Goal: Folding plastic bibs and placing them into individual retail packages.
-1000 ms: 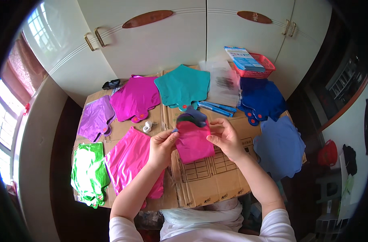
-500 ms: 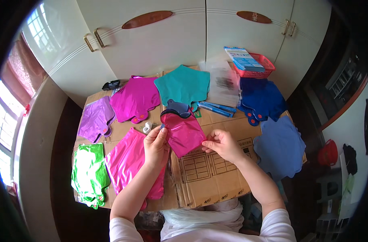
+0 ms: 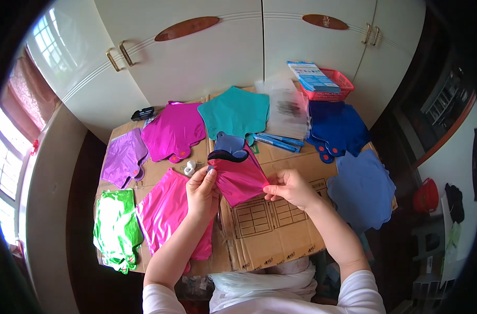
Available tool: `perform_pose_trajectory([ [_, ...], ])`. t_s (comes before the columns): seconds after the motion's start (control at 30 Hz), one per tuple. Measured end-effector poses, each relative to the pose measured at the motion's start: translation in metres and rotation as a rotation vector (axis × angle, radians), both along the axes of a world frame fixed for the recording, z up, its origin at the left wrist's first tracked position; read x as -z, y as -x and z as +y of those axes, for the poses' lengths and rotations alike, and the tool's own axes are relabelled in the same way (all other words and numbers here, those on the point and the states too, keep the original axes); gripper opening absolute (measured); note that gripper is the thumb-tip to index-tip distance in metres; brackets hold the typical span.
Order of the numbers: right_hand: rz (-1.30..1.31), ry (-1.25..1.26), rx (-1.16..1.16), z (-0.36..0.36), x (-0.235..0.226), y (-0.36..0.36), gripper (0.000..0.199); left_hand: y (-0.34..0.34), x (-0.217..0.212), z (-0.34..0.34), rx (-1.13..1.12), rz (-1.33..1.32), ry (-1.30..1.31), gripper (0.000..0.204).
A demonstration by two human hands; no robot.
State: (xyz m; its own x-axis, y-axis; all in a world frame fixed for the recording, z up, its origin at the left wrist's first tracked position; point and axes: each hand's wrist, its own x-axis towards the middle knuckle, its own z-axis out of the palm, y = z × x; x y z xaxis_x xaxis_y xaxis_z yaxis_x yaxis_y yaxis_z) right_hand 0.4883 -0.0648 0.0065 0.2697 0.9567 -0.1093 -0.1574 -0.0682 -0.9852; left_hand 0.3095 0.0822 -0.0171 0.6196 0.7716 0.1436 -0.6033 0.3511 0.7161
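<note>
Above the middle of the cardboard, both my hands hold up a shiny magenta foil piece (image 3: 238,183). A dark band and a blue-grey shaped piece (image 3: 229,144) show along its top edge; I cannot tell how they are joined. My left hand (image 3: 201,191) pinches its left edge, where a bit of blue-grey shows by the thumb. With thumb and fingers together, my right hand (image 3: 289,189) grips the lower right corner. Beneath my left forearm lies a stack of shiny pink pieces (image 3: 167,214). A small white roll of tape (image 3: 189,168) sits just beyond my left hand.
Flattened cardboard (image 3: 270,246) covers the table. Around it lie green foil pieces (image 3: 114,225), lilac pieces (image 3: 124,157), purple pieces (image 3: 173,131), teal pieces (image 3: 233,112), dark blue pieces (image 3: 340,125) and blue-grey pieces (image 3: 361,188). Blue packets (image 3: 277,142), clear sheets (image 3: 285,107) and a red basket (image 3: 343,86) stand far right.
The magenta piece's top edge has tipped and bulged, and its surface creases more. The blue-grey piece above it shows more. Both hands keep their grip, nearly in place.
</note>
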Motion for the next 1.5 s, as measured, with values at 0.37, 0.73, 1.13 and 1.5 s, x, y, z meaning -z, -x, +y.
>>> perform_pose_trajectory([
  [0.37,-0.134,0.070,-0.106,-0.002,0.000,-0.008,0.020,-0.002,-0.007,-0.005,-0.087,0.092,-0.010,0.016],
  [0.73,-0.223,-0.279,0.120,0.007,0.012,-0.004,0.026,-0.005,-0.001,-0.019,-0.045,0.290,-0.162,0.014],
  [1.13,-0.243,-0.328,0.226,0.006,0.019,-0.009,0.019,-0.001,-0.009,-0.015,0.045,0.439,-0.329,0.020],
  [1.5,-0.240,-0.316,0.101,0.000,0.007,-0.005,0.013,0.001,-0.007,-0.014,0.040,0.450,-0.357,0.021],
])
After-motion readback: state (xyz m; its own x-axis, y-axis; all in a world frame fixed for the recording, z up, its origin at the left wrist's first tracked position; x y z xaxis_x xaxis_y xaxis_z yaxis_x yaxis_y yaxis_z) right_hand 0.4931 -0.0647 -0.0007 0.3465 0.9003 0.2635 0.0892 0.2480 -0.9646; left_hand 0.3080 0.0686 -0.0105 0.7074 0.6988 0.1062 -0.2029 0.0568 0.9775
